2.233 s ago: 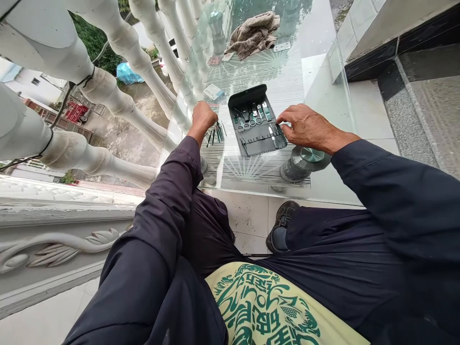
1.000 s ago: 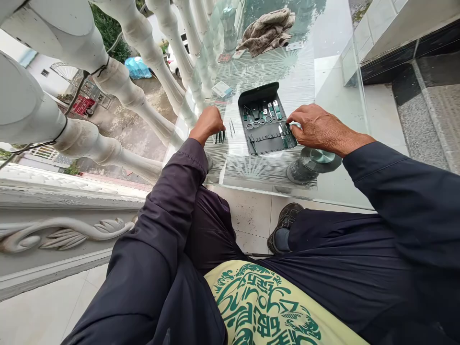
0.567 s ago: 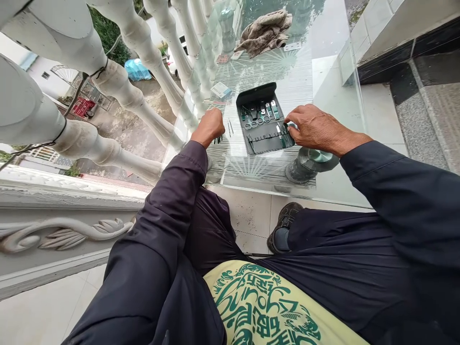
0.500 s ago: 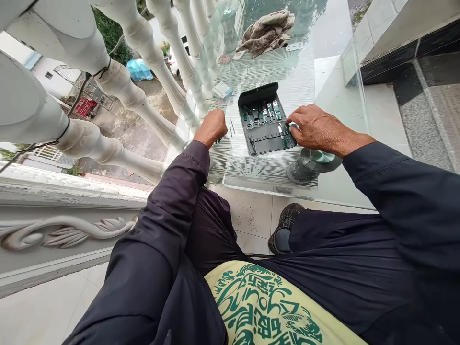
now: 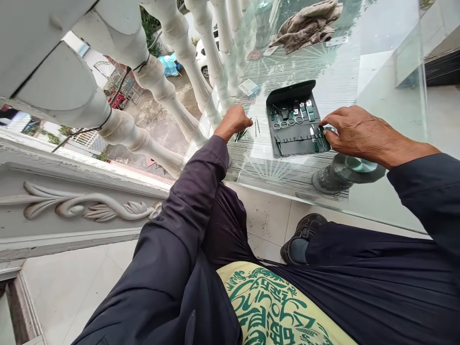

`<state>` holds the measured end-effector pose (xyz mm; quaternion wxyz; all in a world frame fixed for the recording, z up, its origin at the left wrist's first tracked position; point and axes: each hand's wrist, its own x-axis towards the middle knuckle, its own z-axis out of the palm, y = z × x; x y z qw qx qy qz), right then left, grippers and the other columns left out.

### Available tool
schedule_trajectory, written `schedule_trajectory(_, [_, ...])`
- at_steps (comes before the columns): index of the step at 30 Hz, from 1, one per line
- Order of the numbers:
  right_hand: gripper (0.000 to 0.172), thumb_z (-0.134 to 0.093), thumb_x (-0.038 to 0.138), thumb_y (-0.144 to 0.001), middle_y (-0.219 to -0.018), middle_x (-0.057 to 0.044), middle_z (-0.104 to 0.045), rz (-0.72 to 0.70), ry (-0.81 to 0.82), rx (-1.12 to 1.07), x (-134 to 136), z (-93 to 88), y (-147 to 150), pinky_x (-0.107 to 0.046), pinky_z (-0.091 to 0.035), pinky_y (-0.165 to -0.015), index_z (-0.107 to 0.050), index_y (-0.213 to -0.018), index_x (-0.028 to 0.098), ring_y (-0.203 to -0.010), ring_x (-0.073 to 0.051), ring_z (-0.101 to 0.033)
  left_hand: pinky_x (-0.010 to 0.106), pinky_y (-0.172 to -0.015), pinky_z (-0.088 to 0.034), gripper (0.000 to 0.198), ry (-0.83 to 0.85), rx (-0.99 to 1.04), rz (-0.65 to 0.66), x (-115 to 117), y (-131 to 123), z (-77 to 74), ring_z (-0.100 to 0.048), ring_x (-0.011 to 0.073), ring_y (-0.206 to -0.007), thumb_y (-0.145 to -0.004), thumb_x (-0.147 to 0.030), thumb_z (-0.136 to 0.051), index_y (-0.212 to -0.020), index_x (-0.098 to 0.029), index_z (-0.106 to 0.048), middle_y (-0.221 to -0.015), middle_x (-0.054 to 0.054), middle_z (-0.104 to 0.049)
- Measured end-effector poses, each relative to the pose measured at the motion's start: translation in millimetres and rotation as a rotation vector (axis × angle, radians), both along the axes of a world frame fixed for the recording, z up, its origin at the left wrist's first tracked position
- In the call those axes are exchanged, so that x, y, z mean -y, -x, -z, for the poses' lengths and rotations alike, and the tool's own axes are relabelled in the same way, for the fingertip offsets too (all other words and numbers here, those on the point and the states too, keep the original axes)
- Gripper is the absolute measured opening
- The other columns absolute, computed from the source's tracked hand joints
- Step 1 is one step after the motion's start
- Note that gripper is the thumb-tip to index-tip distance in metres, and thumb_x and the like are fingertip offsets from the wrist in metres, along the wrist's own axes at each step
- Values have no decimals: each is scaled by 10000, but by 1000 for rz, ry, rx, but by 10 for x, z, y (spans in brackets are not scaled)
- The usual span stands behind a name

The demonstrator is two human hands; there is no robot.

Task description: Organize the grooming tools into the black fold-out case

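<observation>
An open black manicure case (image 5: 302,147) lies on the glass table (image 5: 386,191). Scissors (image 5: 289,123) and nail clippers (image 5: 309,111) fill its upper row, while tweezers (image 5: 279,144) and green-handled tools (image 5: 315,139) sit in the lower loops. My right hand (image 5: 355,132) pinches at the case's right edge, thumb and forefinger close together beside those tools. To the left, my left hand (image 5: 234,120) is closed, knuckles up, low over several dark green tools (image 5: 242,135). Its fingertips are mostly hidden. Two thin metal tools (image 5: 257,126) lie between that hand and the case.
A crumpled brown cloth (image 5: 307,26) lies at the table's far end. A small white and blue box (image 5: 248,87) rests near the white balusters (image 5: 181,52) on the left. Beneath the glass stands a thick table leg (image 5: 332,175).
The view has swung left, so everything appears farther right. My left hand has tilted slightly, showing more of the green tools beneath it. My right hand stays at the case's edge.
</observation>
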<state>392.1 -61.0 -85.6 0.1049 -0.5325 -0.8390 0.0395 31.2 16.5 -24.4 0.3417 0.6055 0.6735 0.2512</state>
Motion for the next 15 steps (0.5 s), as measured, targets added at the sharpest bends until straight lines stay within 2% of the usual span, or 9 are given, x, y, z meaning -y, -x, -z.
schedule_trajectory(4, [588, -435, 246, -1221, -1555, -393, -824, -25, -6, 59, 15, -6, -7, -633, -669, -1071, -906, -1482, 10, -1445, -540, -763, 540, -1137, -709, 299, 3, 12, 21, 10, 16, -57, -885, 429, -1189, -857, 26, -889, -935, -224, -746, -917, 130, -803])
schedule_trajectory(8, [635, -413, 262, -1228, -1572, -430, -811, 13, -10, 36, 15, -9, -44, -673, -658, -1172, -897, -1505, -42, -1495, -567, -757, 522, -1083, -728, 296, 16, 79, 30, 47, -60, -114, -868, 338, -1034, -926, 21, -843, -935, -239, -702, -897, 102, -790])
schedule_trajectory(12, [595, -448, 290, -1239, -1600, -406, -819, 36, 13, 26, -10, 0, -86, -668, -678, -1185, -914, -1507, 33, -1541, -559, -758, 449, -1055, -723, 329, 29, 177, 20, 118, -217, -161, -851, 249, -999, -971, 44, -815, -997, -239, -648, -979, 55, -805])
schedule_trajectory(15, [550, -457, 289, -1244, -1576, -369, -841, 40, 9, 35, -14, 2, -81, -628, -678, -1171, -929, -1451, 95, -1515, -532, -779, 395, -1046, -709, 292, 52, 245, 36, 177, -320, -186, -844, 196, -978, -1054, 2, -813, -1005, -228, -641, -1020, 43, -819])
